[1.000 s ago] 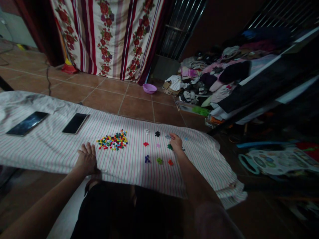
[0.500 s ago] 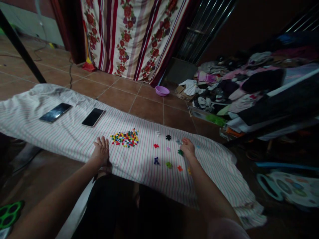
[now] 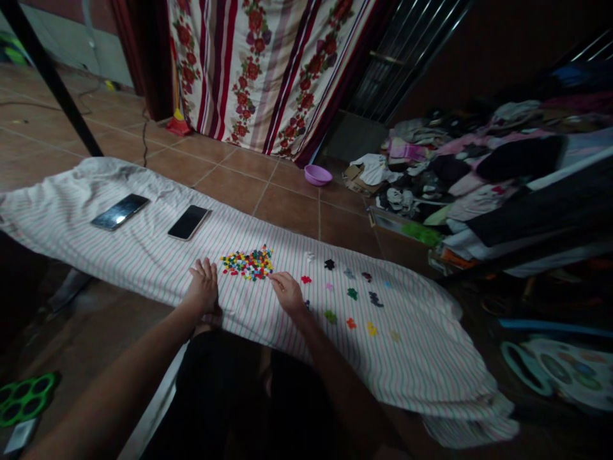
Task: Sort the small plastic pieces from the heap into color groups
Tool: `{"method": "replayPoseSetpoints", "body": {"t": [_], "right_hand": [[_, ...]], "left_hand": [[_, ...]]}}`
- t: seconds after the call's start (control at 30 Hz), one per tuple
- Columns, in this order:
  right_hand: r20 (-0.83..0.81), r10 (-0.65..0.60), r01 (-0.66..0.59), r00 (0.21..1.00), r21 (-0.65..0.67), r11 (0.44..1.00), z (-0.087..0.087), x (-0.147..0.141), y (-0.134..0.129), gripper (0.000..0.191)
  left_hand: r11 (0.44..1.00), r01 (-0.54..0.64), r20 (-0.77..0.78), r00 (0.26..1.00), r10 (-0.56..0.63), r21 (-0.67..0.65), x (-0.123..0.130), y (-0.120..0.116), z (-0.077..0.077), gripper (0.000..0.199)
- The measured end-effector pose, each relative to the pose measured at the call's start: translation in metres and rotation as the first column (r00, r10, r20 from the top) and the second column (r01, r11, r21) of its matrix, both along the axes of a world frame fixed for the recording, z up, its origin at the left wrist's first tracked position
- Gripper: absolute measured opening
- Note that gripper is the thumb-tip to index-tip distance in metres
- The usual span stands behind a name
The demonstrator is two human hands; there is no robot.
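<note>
One left hand (image 3: 204, 286) rests spread on striped cloth (image 3: 421, 374); one right hand (image 3: 288, 292), its pinch too small to read, meets the heap of tiny, multicoloured pieces (image 3: 246, 263), having left the grey cluster (image 3: 349, 273).

Right hand (image 3: 288, 292): moved from beside grey beads (image 3: 348, 273) and green beads (image 3: 352, 294) to the near right edge of the mixed pile (image 3: 246, 263).
Dark red beads (image 3: 366, 276), dark grey beads (image 3: 375, 299), yellow beads (image 3: 372, 328), beige beads (image 3: 394, 335): formerly covered wholly or partly by hand or forearm, now exposed.
Dark blue beads (image 3: 307, 305): formerly clear, now partly hidden behind right wrist.
Green rack (image 3: 29, 397): out of frame one second ago, now lower left.
</note>
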State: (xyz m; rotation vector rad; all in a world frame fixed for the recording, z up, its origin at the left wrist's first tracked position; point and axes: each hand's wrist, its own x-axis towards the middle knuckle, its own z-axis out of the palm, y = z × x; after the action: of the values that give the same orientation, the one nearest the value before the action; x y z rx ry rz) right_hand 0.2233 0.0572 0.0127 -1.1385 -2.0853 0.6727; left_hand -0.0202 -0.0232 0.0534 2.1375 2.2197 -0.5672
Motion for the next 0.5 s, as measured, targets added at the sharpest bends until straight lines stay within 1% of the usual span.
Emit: {"method": "replayPoseSetpoints", "body": {"t": [0.1,0.2,0.27,0.37,0.5], "right_hand": [[0.05,-0.077,0.078,0.996,-0.016,0.997,-0.007,-0.022,-0.011,0.031],[0.094,-0.16,0.159,0.983,0.01,0.987,-0.008,-0.034,-0.015,0.036],[0.125,-0.198,0.195,0.972,0.033,0.98,-0.006,-0.039,-0.018,0.038],[0.161,-0.217,0.208,0.963,0.072,0.975,-0.006,-0.042,-0.021,0.037],[0.184,-0.212,0.199,0.96,0.087,0.976,-0.007,-0.041,-0.025,0.032]], "left_hand": [[1.0,-0.012,0.007,1.0,0.012,-0.009,0.0,0.0,-0.001,0.119],[1.0,-0.007,0.01,1.0,0.007,-0.01,0.001,0.0,0.0,0.118],[1.0,0.001,-0.023,1.0,-0.001,-0.027,0.002,-0.001,0.003,0.114],[0.999,0.003,-0.066,0.998,-0.006,-0.042,0.003,-0.002,0.006,0.111],[0.999,0.007,-0.064,0.998,-0.009,-0.033,0.003,-0.003,0.006,0.116]]}}
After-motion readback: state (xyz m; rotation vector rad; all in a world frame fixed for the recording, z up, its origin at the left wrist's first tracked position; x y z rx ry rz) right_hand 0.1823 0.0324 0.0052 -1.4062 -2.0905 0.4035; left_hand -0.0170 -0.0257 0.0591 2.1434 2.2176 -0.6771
